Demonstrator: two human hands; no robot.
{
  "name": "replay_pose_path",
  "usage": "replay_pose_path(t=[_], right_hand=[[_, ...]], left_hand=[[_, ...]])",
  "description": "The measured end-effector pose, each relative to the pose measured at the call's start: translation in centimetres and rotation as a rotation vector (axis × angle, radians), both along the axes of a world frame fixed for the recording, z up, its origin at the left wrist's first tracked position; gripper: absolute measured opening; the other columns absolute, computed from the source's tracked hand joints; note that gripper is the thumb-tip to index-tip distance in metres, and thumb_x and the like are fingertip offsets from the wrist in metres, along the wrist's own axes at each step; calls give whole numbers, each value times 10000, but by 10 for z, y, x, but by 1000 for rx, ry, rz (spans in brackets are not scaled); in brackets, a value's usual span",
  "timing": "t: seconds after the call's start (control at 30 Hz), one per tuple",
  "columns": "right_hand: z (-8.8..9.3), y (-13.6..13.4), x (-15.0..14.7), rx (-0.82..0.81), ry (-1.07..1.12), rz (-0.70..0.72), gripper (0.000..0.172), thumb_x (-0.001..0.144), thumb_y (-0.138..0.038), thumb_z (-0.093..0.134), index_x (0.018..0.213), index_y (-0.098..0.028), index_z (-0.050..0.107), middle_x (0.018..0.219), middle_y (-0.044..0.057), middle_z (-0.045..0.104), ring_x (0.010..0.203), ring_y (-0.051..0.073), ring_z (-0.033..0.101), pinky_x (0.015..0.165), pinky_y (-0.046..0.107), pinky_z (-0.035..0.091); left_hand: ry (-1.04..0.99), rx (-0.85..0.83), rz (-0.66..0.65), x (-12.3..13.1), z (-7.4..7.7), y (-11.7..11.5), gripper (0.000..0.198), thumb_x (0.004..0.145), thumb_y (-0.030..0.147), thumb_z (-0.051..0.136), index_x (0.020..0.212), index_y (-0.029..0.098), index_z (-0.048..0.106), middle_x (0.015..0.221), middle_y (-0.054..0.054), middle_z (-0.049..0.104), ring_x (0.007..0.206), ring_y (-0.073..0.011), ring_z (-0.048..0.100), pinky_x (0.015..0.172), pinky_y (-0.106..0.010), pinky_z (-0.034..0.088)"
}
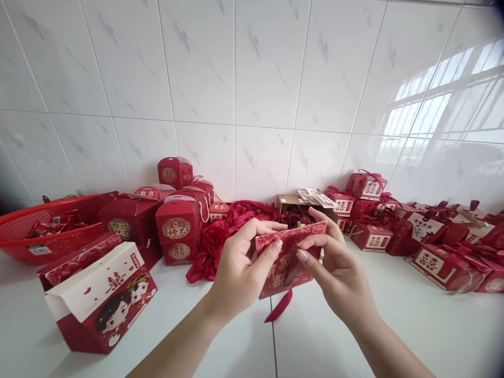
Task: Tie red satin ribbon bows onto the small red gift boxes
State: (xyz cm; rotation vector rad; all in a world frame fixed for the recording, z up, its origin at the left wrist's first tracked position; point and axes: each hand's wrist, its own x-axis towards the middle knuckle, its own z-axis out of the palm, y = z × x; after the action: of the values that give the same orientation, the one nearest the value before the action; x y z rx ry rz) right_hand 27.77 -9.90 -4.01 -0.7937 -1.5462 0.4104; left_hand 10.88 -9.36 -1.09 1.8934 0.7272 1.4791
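Note:
Near the middle of the view, a red patterned gift box (289, 254) is held up above the white table. My left hand (246, 262) grips its left side, thumb on the near face and fingers behind. At the box's right side, my right hand (338, 262) has thumb and forefinger pinched together at the near face, apparently on a ribbon; its other fingers are behind the box. A dark red ribbon (281, 306) hangs below the box, its end near the table.
A red basket (19, 231) and an open cartoon box (122, 304) are at the left. Stacked red boxes (177, 226) and loose ribbons (212, 247) lie toward the wall. A carton with cards (315, 197) sits behind my hands; more ribboned boxes (437, 265) are at the right.

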Motion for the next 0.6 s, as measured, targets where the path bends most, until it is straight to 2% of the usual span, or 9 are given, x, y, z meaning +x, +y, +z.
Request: replay_pose_path(t=[0.23, 0.4, 0.43, 0.53, 0.57, 0.6], right_hand=[[0, 1, -1, 26, -12, -26, 22, 841, -280, 635, 827, -263, 641, 1091, 89, 616, 1385, 271, 242, 1015, 455, 362], [0, 2, -2, 86, -8, -105, 34, 845, -275, 622, 828, -246, 625, 1171, 103, 573, 1370, 290, 281, 1016, 467, 363], [-1, 2, -2, 109, 35, -120, 58, 836, -273, 634, 883, -249, 611, 1226, 102, 543, 1360, 289, 301, 1014, 464, 370], [-1, 3, 0, 82, 173, -56, 369, 799, -271, 681, 1127, -278, 513, 1349, 93, 464, 1256, 261, 443, 941, 407, 451], [-2, 3, 1, 32, 186, 9, 398, 793, -279, 690, 1145, -277, 503, 1308, 90, 503, 1172, 244, 515, 894, 379, 481], [-2, 4, 2, -25, 186, 66, 354, 793, -290, 692, 1106, -265, 527, 1207, 82, 571, 1061, 225, 577, 831, 348, 505]], left_hand=[[44, 61, -30, 2, -4, 0, 76, 896, 194, 539, 936, 184, 603, 994, -37, 678, 945, -152, 635, 819, -258, 509], [50, 74, -71, 5, -6, 0, 76, 902, 182, 524, 936, 180, 592, 973, -42, 665, 906, -152, 636, 776, -263, 520], [49, 84, -79, 6, -7, 0, 68, 900, 174, 526, 924, 180, 589, 978, -44, 663, 915, -152, 635, 789, -266, 519], [42, 138, -127, 5, -7, 0, 71, 900, 150, 514, 910, 184, 576, 1019, -55, 655, 957, -161, 633, 831, -287, 517], [38, 159, -142, 5, -8, 0, 79, 904, 147, 501, 916, 186, 569, 1030, -61, 650, 967, -167, 632, 835, -297, 519], [41, 172, -154, 5, -9, 0, 83, 904, 147, 495, 932, 190, 559, 1038, -66, 644, 968, -172, 633, 830, -305, 524]])
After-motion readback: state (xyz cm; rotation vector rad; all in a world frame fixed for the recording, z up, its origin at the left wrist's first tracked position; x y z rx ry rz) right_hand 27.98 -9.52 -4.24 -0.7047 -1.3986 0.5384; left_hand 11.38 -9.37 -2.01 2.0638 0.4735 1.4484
